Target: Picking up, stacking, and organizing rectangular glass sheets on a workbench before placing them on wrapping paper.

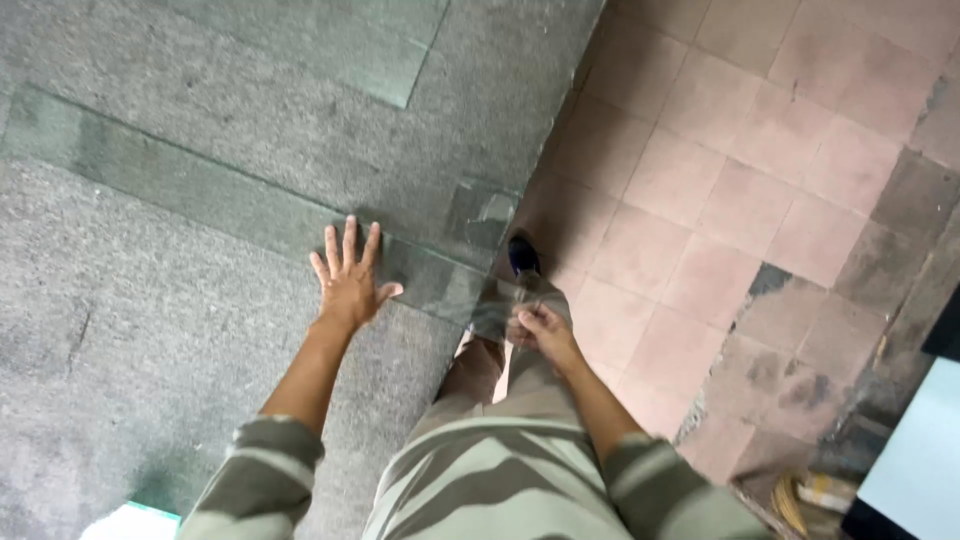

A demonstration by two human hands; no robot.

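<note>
Left hand [347, 277] lies flat, palm down, fingers spread wide, pressed on a long strip of clear glass [200, 190] near the middle of the frame. It grips nothing; only presses. Right hand [541, 330], just right of centre, is closed in a pinch on the near end of the same glass strip where it overhangs the table edge, thumb on top, fingers curled beneath.

The glass strip runs as a diagonal band from the left edge of the frame down to centre, greenish along its edges, resting on a grey carpeted table [150, 330] that fills the left half of the frame. A second, wider glass sheet [340, 50] lies on the same surface in the upper middle, its corner visible. A pale green-edged piece [130, 522] shows at the bottom left.

Striped sleeves, grey and beige, cover both forearms at bottom centre. Beige trousers and a dark shoe [522, 257] show below the right hand, at the table edge.

Right half of frame: pinkish floor tiles [720, 170], worn and stained dark toward the lower right. A pale blue flat object [915, 460] sits at the lower right corner, with clutter [810, 495] beside it too blurred to identify.
</note>
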